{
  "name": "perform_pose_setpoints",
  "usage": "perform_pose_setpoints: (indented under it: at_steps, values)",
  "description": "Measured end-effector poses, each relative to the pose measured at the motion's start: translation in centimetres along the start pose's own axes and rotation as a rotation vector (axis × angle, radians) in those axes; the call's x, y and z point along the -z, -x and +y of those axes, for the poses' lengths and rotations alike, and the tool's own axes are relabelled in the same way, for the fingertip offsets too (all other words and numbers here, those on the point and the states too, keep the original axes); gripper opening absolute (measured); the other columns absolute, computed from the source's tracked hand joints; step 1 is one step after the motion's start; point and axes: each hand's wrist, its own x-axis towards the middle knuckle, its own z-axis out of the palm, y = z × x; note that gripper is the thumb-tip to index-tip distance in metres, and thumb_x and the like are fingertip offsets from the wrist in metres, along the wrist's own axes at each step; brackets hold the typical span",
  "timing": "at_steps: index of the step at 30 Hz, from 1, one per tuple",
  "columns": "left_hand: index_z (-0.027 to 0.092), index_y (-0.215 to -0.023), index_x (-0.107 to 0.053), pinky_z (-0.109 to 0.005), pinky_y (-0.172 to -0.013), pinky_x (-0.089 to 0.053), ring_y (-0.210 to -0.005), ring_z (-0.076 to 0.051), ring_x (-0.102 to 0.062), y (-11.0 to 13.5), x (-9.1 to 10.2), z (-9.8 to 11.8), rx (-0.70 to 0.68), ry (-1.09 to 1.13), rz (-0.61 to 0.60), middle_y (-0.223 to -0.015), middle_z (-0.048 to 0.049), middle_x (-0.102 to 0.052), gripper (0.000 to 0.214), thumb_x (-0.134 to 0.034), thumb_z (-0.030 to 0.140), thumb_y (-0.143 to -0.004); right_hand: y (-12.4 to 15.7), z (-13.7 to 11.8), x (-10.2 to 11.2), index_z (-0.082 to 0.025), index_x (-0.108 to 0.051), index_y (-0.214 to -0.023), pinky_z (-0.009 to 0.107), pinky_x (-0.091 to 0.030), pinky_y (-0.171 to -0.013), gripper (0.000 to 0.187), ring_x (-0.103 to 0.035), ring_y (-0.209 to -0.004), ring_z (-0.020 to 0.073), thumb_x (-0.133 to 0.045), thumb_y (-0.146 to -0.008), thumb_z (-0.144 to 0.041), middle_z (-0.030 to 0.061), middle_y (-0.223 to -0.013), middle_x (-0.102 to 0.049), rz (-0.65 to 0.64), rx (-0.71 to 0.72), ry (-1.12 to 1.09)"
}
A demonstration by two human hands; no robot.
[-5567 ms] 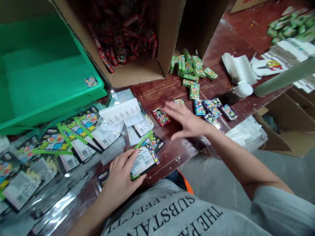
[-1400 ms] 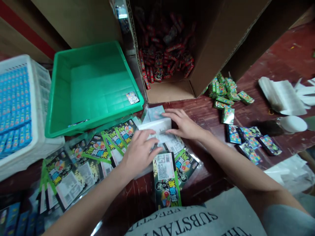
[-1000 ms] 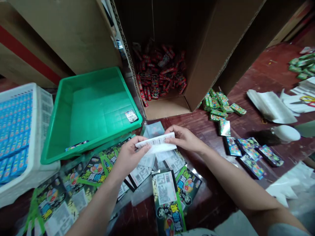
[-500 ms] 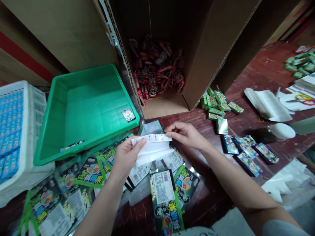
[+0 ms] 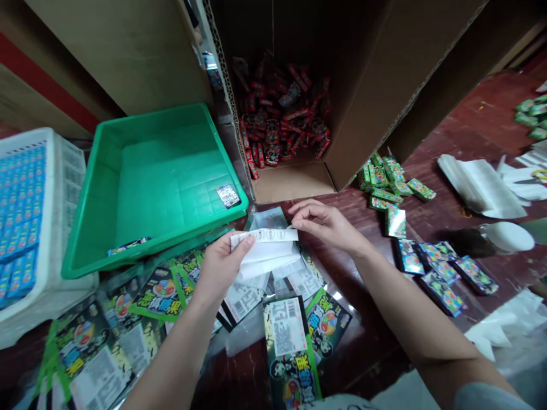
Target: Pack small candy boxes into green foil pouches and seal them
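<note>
My left hand is closed on a folded white sticker sheet, thumb on top at its left end. Round printed marks run along the sheet's upper strip. At the strip's right end, my right hand pinches with thumb and forefinger. A small pale bit shows at those fingertips, too small to name. Below the sheet lie flat black and green printed packets in clear plastic, with white labels. More such packets overlap to the left.
A green tray holds a few small packs, beside a white crate of blue boxes. An upright cardboard carton contains red packs. At right are green boxes, dark packs, a white-lidded jar and scissors.
My right fingertips have risen slightly off the strip's right end. The strip's round marks now face me more plainly. The view has shifted slightly, moving the surroundings rightward.
</note>
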Motion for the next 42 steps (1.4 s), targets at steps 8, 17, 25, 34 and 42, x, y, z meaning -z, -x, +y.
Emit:
perform_pose_setpoints:
  at_steps: [8, 17, 25, 34, 42]
  values:
    - [0.015, -0.097, -0.072, -0.025, -0.059, -0.050, -0.066, -0.016, -0.063, -1.0, -0.7, -0.4, -0.012, -0.049, -0.010, -0.084, -0.0042, -0.073, 0.047, -0.083, 0.055, -0.075, -1.4, 1.1, -2.0, -0.026, -0.046, -0.147, 0.034, -0.054, -0.086, 0.061, -0.066, -0.088, 0.0156, -0.072, -0.092, -0.029, 0.0006, -0.095, -0.070, -0.149, -0.028, -0.136]
    - [0.025, -0.131, -0.063, -0.049, -0.104, -0.046, -0.120, -0.030, -0.056, 8.3, -0.2, -1.5, -0.733, -0.904, 0.199, -0.126, -0.0110, -0.062, 0.043, -0.074, 0.031, -0.089, 5.1, -5.2, -1.0, -0.018, -0.048, -0.141, 0.030, -0.054, -0.077, 0.066, -0.064, -0.078, 0.0134, -0.081, -0.084, -0.025, -0.0015, -0.086, -0.068, -0.164, -0.374, -0.397]
    - [0.022, -0.095, -0.075, -0.043, -0.098, -0.051, -0.105, -0.023, -0.067, 10.5, -1.4, -2.0, -0.198, -0.550, -0.308, -0.111, -0.0065, -0.073, 0.018, -0.068, 0.038, -0.092, 8.2, -5.2, -2.8, -0.017, -0.042, -0.144, 0.026, -0.052, -0.076, 0.064, -0.060, -0.078, 0.0102, -0.075, -0.089, -0.020, -0.0027, -0.089, -0.064, -0.233, -0.444, -0.457]
    - [0.025, -0.090, -0.080, -0.029, -0.074, -0.053, -0.078, -0.016, -0.070, 11.7, -1.7, -0.2, -0.141, -0.490, -0.319, -0.088, -0.0006, -0.080, 0.021, -0.073, 0.044, -0.087, 12.4, -6.9, -2.8, -0.039, -0.012, -0.162, 0.041, -0.057, -0.097, 0.096, -0.064, -0.104, 0.0179, -0.075, -0.090, -0.026, 0.0081, -0.138, -0.051, -0.193, -0.230, -0.237]
    - [0.026, -0.090, -0.083, -0.031, -0.074, -0.057, -0.077, -0.019, -0.073, 11.8, -2.0, 0.8, -0.175, -0.494, -0.363, -0.089, -0.0027, -0.082, 0.022, -0.074, 0.045, -0.086, 14.2, -5.9, -3.5, -0.045, 0.006, -0.161, 0.038, -0.063, -0.086, 0.110, -0.068, -0.084, 0.0135, -0.075, -0.089, -0.026, 0.0110, -0.145, -0.045, -0.041, -0.278, -0.240]
